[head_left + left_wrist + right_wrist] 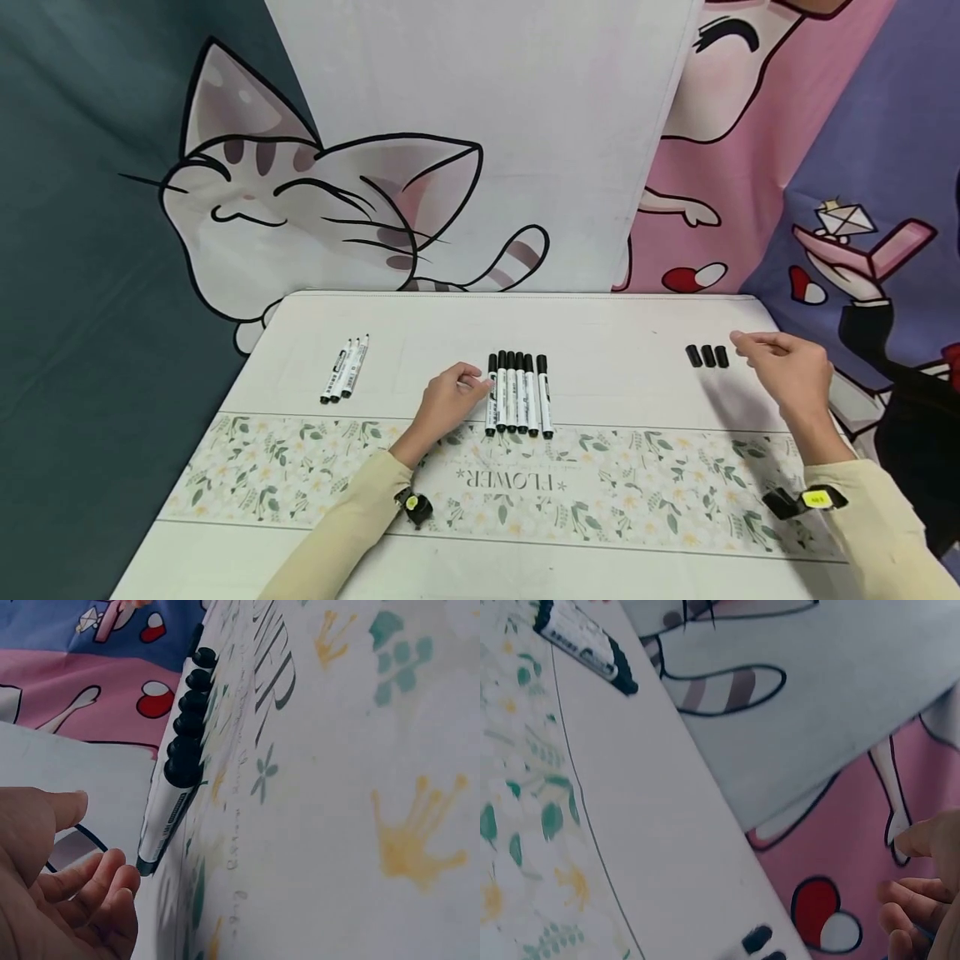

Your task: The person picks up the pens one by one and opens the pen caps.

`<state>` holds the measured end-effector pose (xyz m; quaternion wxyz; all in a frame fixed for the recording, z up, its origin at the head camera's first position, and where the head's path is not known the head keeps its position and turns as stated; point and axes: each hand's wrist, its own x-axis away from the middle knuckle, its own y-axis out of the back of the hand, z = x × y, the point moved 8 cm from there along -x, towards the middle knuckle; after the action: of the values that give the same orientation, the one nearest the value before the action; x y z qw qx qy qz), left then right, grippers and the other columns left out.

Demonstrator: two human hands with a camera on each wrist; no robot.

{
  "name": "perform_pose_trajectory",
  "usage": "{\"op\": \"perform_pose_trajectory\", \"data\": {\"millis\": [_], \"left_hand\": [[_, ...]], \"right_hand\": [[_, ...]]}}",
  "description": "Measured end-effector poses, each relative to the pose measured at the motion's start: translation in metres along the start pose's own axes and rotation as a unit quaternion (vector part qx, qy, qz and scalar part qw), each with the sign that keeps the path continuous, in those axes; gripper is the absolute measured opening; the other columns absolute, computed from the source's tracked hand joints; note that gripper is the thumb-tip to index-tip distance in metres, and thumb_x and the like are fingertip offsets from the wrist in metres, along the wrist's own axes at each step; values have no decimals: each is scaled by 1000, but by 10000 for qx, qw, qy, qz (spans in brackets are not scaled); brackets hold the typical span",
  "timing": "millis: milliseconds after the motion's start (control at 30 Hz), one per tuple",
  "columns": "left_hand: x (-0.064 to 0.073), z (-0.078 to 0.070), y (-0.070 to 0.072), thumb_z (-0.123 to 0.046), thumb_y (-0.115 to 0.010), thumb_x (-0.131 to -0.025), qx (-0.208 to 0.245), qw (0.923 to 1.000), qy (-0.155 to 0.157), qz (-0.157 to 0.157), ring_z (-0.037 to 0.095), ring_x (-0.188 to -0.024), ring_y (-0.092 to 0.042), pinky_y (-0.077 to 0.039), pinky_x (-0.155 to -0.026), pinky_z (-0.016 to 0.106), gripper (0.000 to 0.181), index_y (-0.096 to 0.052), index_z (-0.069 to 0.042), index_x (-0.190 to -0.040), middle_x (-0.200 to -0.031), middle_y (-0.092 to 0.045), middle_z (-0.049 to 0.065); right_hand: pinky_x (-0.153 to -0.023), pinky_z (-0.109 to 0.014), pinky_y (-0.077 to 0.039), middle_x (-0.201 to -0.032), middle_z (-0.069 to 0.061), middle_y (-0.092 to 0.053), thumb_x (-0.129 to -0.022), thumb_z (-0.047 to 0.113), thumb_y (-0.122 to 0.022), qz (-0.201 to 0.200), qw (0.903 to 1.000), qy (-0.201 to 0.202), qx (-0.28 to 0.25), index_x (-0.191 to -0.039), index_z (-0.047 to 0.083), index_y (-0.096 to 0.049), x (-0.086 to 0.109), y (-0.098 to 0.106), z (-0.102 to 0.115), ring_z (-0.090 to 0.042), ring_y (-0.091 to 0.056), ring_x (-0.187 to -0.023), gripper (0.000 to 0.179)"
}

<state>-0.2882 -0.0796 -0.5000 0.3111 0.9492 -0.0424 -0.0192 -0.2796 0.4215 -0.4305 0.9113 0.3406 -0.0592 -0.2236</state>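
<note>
A row of several black-capped white markers [512, 402] lies side by side at the table's middle, the rightmost slightly apart. My left hand [448, 398] is at the row's left end, fingertips right by the nearest marker [163, 817]. In the left wrist view its thumb and loosely bent fingers stand apart with nothing between them. Three loose black marker caps [707, 357] lie in a short row at the right. My right hand [797, 379] hovers just right of them, casting a shadow on the table. Its thumb and fingers [911, 889] are apart and hold nothing.
Three white markers without caps [356, 367] lie together at the left of the white table [600, 342]. A floral printed band [300, 475] crosses the table. Cartoon-printed curtains [525, 100] hang behind its far edge. Each wrist wears a strapped-on camera.
</note>
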Motion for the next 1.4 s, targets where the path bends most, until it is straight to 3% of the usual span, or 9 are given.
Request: {"op": "perform_pose_trajectory", "data": {"millis": [233, 400, 533, 633, 800, 900, 1200, 1400], "left_hand": [[-2, 7, -11, -46, -73, -93, -86, 9993, 175, 312, 15, -83, -64, -52, -75, 37, 46, -67, -9, -120, -97, -69, -1], [-3, 8, -16, -46, -75, -91, -155, 9986, 223, 457, 18, -85, -64, -53, -77, 40, 48, -66, -10, -122, -99, -69, 1], [-3, 9, -20, -46, -77, -90, -199, 9981, 208, 551, 16, -82, -62, -52, -75, 38, 49, -66, -11, -121, -99, -68, 0], [-4, 8, -21, -45, -78, -90, -236, 9983, 124, 515, 16, -80, -62, -52, -74, 37, 49, -66, -10, -121, -98, -68, 1], [-4, 10, -22, -44, -79, -90, -380, 9982, 106, 445, 16, -79, -62, -52, -73, 37, 49, -65, -9, -122, -97, -68, 2], [-4, 11, -22, -44, -79, -89, -460, 9977, 170, 461, 16, -79, -61, -52, -74, 38, 50, -65, -9, -122, -97, -68, 1], [-5, 12, -19, -38, -79, -91, -574, 9965, 277, 543, 16, -78, -61, -52, -73, 37, 45, -67, -6, -120, -92, -69, 0], [-6, 5, -17, -29, -76, -91, -927, 9945, 102, 485, 13, -74, -63, -54, -76, 38, 39, -70, -1, -118, -85, -72, -2]], "right_hand": [[-53, -19, -43, -69, 36, -59, -88, 47, -78, -262, 9956, 856, -260, -122, 6, -75, 31, 0, 47, 7, -57, -66, 53], [-55, -14, -44, -75, 40, -58, -89, 37, -81, -325, 9858, 1583, -450, -121, 8, -76, 54, -10, 79, 14, -59, -69, 43], [-55, -13, -44, -77, 38, -61, -88, 34, -82, -254, 9794, 1947, -475, -119, 11, -78, 69, -21, 97, 13, -59, -70, 39], [-56, -14, -44, -79, 31, -66, -88, 35, -83, -141, 9761, 2109, -500, -117, 14, -79, 77, -30, 107, 9, -60, -71, 37], [-57, -15, -46, -86, 3, -77, -89, 34, -82, 47, 9713, 2333, -457, -116, 16, -79, 86, -46, 115, 6, -61, -73, 33], [-59, -15, -46, -89, -6, -78, -90, 35, -81, 142, 9701, 2387, -404, -117, 15, -79, 89, -55, 116, 7, -61, -75, 34], [-62, -16, -47, -89, -5, -78, -91, 34, -80, 384, 9654, 2549, -389, -116, 11, -78, 89, -77, 119, 5, -60, -76, 34], [-62, -17, -48, -88, -4, -78, -90, 32, -81, 528, 9601, 2707, -460, -115, 11, -78, 92, -90, 127, 0, -62, -76, 33]]}}
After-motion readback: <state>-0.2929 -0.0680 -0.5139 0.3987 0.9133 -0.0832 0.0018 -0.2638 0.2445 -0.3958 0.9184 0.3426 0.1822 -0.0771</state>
